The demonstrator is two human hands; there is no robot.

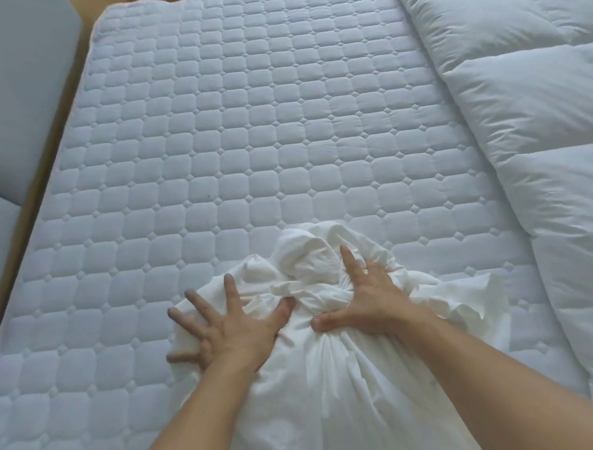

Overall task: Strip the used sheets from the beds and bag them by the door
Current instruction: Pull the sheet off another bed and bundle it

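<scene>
1. Sheet (337, 382), head view: white and crumpled, bunched into a mound at the lower centre of the frame. It lies on the bare quilted mattress pad (243, 121), with its tail running off the bottom edge
2. The left hand (225, 328) presses flat on the mound's left side, fingers spread wide. The right hand (373, 300) presses on the right side, fingers also splayed, thumb sunk in a fold. Neither grips the cloth
3. A puffy white duvet (529, 114) fills the right of the frame, near the bundle
4. Handling, as a judgement: the cloth looks thin, light and limp, with nothing to break, and lifted by one edge it will likely spill loose. Better to scoop both hands under the mound, or to gather the pinched waist between the hands
</scene>
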